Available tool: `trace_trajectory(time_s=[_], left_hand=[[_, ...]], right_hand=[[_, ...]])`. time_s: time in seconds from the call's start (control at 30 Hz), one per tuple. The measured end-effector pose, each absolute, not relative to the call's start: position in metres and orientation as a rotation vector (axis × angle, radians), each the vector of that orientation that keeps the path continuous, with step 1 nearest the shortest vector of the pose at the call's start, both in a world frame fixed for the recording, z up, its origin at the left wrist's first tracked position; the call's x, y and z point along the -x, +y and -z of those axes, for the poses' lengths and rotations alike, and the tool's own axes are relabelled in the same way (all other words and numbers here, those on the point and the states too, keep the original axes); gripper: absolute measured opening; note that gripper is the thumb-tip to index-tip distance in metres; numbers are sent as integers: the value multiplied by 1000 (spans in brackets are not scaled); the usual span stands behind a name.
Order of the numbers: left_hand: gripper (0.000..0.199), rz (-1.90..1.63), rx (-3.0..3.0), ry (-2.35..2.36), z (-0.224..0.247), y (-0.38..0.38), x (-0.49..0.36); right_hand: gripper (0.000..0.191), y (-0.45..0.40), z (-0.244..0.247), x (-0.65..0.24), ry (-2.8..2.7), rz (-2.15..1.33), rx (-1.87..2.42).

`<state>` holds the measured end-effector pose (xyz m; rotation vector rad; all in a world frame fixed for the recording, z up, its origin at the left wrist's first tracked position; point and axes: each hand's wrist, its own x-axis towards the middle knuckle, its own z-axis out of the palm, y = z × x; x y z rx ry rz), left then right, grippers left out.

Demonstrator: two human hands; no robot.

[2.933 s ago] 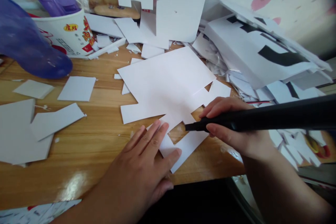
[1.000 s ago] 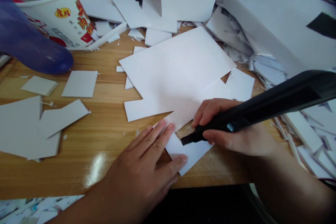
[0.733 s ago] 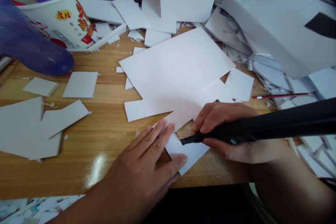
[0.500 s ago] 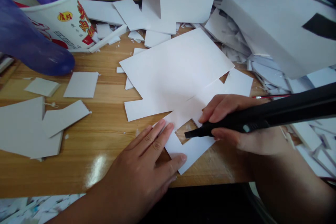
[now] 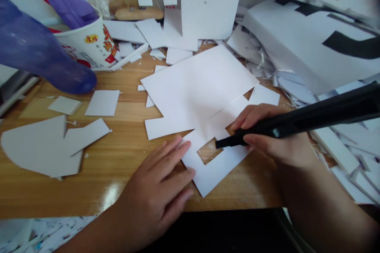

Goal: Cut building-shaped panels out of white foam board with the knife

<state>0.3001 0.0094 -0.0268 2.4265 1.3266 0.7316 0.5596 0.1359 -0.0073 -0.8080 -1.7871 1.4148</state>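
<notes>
A large white board point(image 5: 192, 83) with cut edges lies on the wooden table. Its near part has a four-sided hole through which the wood shows. My left hand point(image 5: 162, 182) rests at the left edge of that near part, fingers spread, holding nothing. In my right hand point(image 5: 261, 126) is a long black tool point(image 5: 308, 114), gripped between thumb and fingers. The tool's flat dark tip is at the right edge of the hole. Any blade at the tip is too small to make out.
White offcuts point(image 5: 102, 102) lie on the left of the table point(image 5: 113, 158). A paper tub point(image 5: 97, 47) and a blue-purple object point(image 5: 71, 71) stand back left. Upright white boards point(image 5: 210, 8) are at the back. Scraps and a large white piece point(image 5: 285, 43) crowd the right.
The tool tip has moved right and slightly up to the hole's right edge. My left hand has shifted slightly left on the board. The camera view has tilted a little.
</notes>
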Motion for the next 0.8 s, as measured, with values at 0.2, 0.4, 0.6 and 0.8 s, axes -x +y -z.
trace_trajectory(time_s=[0.2, 0.4, 0.6, 0.8], left_hand=[[29, -690, -2475, 1651, 32, 12, -299], [46, -513, -2495, 1761, 30, 13, -306], [45, -422, -2442, 1844, 27, 15, -311], [33, -580, -2289, 1964, 28, 8, -296]], right_hand=[[10, 143, 10, -558, -1208, -1294, 839], [10, 161, 16, -565, -765, -1074, 1042], [17, 166, 18, -566, -670, -1089, 1068], [24, 169, 21, -563, -671, -1122, 1098]])
